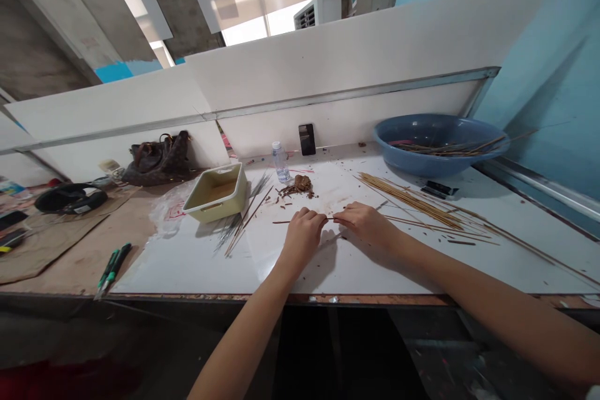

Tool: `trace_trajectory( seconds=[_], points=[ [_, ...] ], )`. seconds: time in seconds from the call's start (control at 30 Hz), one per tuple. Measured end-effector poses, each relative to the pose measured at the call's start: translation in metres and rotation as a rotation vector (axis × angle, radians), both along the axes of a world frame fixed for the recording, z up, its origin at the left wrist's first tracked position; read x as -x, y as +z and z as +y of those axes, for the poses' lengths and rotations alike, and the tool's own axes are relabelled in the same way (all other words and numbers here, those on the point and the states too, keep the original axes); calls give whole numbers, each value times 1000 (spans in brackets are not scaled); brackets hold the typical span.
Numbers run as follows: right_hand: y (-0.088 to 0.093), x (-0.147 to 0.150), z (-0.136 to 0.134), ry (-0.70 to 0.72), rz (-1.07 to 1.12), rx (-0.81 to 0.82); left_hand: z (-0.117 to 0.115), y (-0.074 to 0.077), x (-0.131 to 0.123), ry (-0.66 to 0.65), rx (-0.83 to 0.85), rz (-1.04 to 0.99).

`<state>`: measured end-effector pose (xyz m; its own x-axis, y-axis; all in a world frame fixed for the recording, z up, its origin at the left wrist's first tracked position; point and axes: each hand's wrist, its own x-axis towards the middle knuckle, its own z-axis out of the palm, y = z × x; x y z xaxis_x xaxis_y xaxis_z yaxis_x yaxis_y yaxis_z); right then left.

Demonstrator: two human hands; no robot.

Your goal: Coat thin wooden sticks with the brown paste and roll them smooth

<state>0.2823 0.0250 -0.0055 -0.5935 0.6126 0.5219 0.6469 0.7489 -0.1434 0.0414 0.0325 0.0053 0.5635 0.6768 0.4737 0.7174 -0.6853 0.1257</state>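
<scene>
The fingers (pixel 321 219) of the left hand (pixel 304 228) are curling in, with their tips pinching a thin brown stick (pixel 281 222). The right hand (pixel 360 219) is pinching the same stick just beside it, and its tips are leaving almost no gap. The stick is lying low over the white table top (pixel 187 269), in front of the person and on the near side of a crumbly brown lump (pixel 302 185).

If both hands are pushing or bending too hard, the stick could snap, because it is looking so thin. If the pinch is getting too loose, it might roll or slip away. The right arm is reaching in close to a bundle of tan sticks (pixel 407 200), so a bump could scatter them.

The stick's long way is running from left to right, nearly in line with the near table edge. One end is poking out past the left hand and pointing left. The right hand is hiding the other end, so I cannot tell where it is stopping.
</scene>
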Motion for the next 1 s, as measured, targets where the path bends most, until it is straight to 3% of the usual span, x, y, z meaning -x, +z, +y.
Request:
trace_trajectory(
  seconds=[0.27,0.6,1.0],
  points=[
    [-7,3,4,-34,66,-42,0,0,0,5,15,17],
    [5,4,-6,2,84,9,1,-1,0,-5,10,-8],
    [-1,4,-1,-51,152,42,0,1,2,-26,3,-22]
  ],
)
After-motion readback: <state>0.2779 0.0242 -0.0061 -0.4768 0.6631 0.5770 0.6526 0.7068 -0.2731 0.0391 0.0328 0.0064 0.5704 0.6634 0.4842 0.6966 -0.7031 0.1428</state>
